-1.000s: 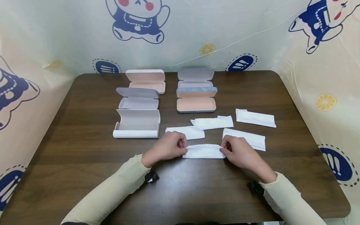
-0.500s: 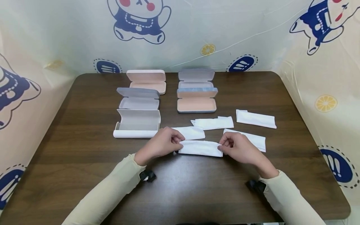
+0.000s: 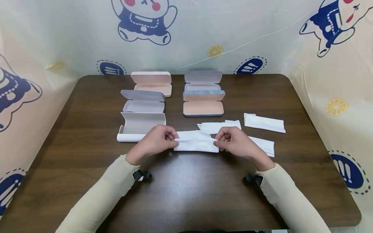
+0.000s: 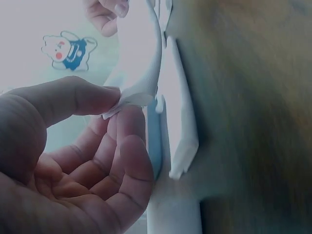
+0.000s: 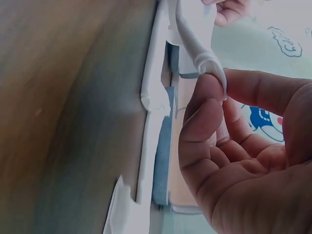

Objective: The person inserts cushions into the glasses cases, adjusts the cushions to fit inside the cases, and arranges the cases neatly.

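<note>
A folded white cloth (image 3: pixel 196 146) is stretched between both hands, raised off the table in the wrist views. My left hand (image 3: pixel 157 140) pinches its left end between thumb and fingers. At the opposite end my right hand (image 3: pixel 239 142) pinches a corner; the cloth (image 5: pixel 192 39) bends down a little there. Just behind it lies another folded white cloth (image 3: pixel 193 133), partly covered by the held one in the head view. Further folded cloths lie to the right: one (image 3: pixel 214 127) behind the right hand, one (image 3: pixel 263 123) farther back, and one (image 3: pixel 265 147) partly hidden by that hand.
Several glasses cases stand with lids raised: a white one (image 3: pixel 142 122) beside the left hand, a grey one (image 3: pixel 144 106) behind it, a pink one (image 3: pixel 152 89) farther back, a blue one with peach lining (image 3: pixel 203 109), and a lilac one (image 3: pixel 203 78). A printed curtain (image 3: pixel 186 35) borders the brown table (image 3: pixel 186 200).
Both hands have carried the pinched cloth up from the table, back and to the left, so that it overlaps the cloth behind. The cases have stayed put.
</note>
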Action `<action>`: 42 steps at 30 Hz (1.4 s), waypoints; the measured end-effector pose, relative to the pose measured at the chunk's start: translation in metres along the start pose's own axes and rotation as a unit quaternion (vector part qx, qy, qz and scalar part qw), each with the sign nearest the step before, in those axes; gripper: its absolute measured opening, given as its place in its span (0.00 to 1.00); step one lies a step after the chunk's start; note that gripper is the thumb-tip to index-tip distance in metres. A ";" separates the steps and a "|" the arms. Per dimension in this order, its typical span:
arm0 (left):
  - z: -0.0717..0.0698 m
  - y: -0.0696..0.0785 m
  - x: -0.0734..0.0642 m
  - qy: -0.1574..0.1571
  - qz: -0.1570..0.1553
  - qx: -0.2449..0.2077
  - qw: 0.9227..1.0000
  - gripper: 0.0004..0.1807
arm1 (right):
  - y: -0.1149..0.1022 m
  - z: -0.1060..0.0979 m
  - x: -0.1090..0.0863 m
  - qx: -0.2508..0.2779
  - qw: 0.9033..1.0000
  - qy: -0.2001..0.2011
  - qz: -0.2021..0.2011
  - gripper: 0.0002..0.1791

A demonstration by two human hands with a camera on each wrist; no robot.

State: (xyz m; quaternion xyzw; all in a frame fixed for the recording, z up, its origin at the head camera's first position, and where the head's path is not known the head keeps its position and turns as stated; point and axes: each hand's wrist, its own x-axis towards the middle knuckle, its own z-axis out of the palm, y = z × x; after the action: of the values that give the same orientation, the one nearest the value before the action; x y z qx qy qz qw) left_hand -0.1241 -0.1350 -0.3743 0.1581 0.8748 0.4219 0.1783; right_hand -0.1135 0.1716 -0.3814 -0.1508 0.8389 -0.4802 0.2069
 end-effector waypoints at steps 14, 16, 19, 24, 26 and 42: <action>-0.034 -0.018 -0.013 0.062 -0.055 -0.045 0.996 0.07 | -0.019 0.020 0.037 0.030 0.999 -0.011 -0.027 0.04; -0.039 -0.020 -0.015 0.070 -0.063 -0.047 0.994 0.08 | -0.023 0.023 0.042 0.030 0.999 -0.012 -0.031 0.04; -0.046 -0.024 -0.020 0.080 -0.074 -0.047 0.993 0.08 | -0.030 0.028 0.048 0.029 0.999 -0.016 -0.033 0.04; -0.059 -0.028 -0.029 0.080 -0.105 -0.046 0.990 0.11 | -0.039 0.034 0.058 0.027 0.999 -0.020 -0.031 0.04; -0.064 -0.031 -0.032 0.082 -0.116 -0.048 0.989 0.12 | -0.042 0.037 0.062 0.028 0.999 -0.019 -0.033 0.04; -0.095 -0.050 -0.043 0.130 -0.168 -0.057 0.975 0.17 | -0.064 0.063 0.100 0.072 0.996 -0.031 -0.046 0.04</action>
State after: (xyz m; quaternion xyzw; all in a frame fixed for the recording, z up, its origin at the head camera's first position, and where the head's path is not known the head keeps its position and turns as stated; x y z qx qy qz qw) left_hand -0.1343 -0.2478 -0.3515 -0.0583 0.8789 0.4523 0.1399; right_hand -0.1658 0.0481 -0.3743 -0.1887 0.7873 -0.5439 0.2205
